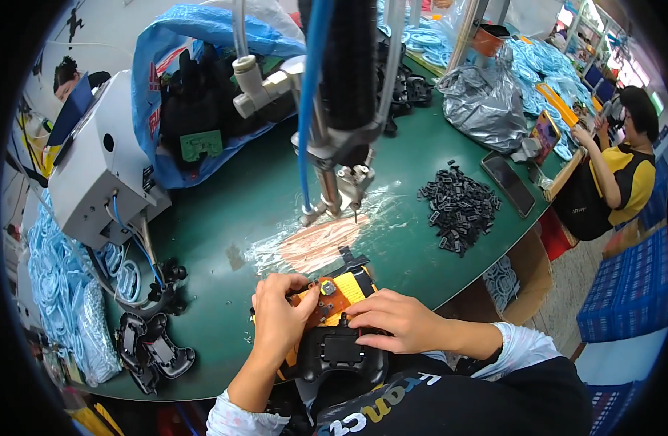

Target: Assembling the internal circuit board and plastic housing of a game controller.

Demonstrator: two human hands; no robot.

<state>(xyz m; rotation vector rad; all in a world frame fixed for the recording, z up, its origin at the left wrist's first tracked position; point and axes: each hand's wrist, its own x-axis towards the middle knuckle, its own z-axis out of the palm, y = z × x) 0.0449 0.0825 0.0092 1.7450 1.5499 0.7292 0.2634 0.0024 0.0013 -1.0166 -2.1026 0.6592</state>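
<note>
A brown circuit board (335,307) with a small thumbstick module lies on a yellow block (351,286) at the table's near edge. My left hand (282,309) is closed on the board's left side, its thumb pressed along the edge. My right hand (393,321) has its fingers drawn together at the board's near right side, by a small black part (343,320); whether they grip it is hard to see. Just below both hands sits a black game controller shell (332,356), inner side up. Above the board hangs a screwdriving tool (341,156) with its bit pointing down.
Small black plastic parts (461,207) are heaped at right, beside a phone (508,183). Controller shells (156,352) lie at left, near a grey machine (105,160). A blue bag (149,109) of black parts stands behind. A person (617,163) sits at right.
</note>
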